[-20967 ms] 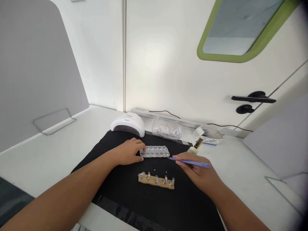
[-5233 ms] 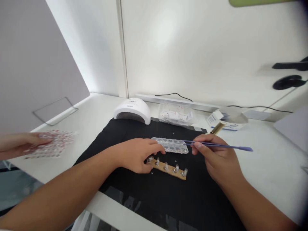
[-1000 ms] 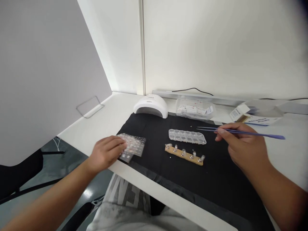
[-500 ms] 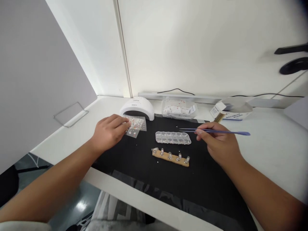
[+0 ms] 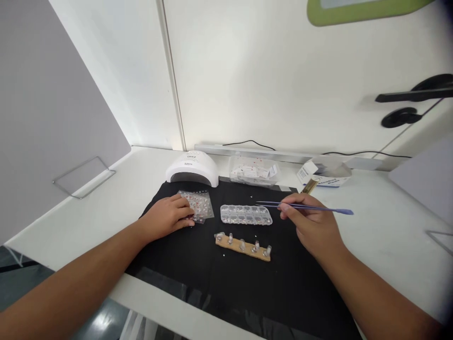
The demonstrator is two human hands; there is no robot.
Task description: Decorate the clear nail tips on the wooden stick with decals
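My left hand [image 5: 168, 216] is closed at the edge of the nail sticker sheets [image 5: 202, 205], its fingers curled over their left side; the thumb is partly hidden. The sheets are clear, overlapping, and dotted with small coloured pieces. In my right hand [image 5: 311, 219] is a pair of purple tweezers [image 5: 327, 209], pinched between thumb and fingers, tips pointing left. Below those tips sits a clear compartment case [image 5: 247, 215] of tiny decorations. Nearer me, a tan strip [image 5: 235, 245] bears several clear nail tips [image 5: 242, 244] on small stands.
A white nail lamp [image 5: 193, 166] stands behind the sheets. Along the back are a clear plastic box [image 5: 253, 172] with packets and an open white carton [image 5: 334, 177]. A black mat [image 5: 212, 288] covers part of the white table [image 5: 141, 165]. Small white specks lie on the mat.
My left hand has come down toward the mat with the sticker sheets, which lie lower and flatter. My right hand keeps hold of the tweezers above the case. The camera view has shifted.
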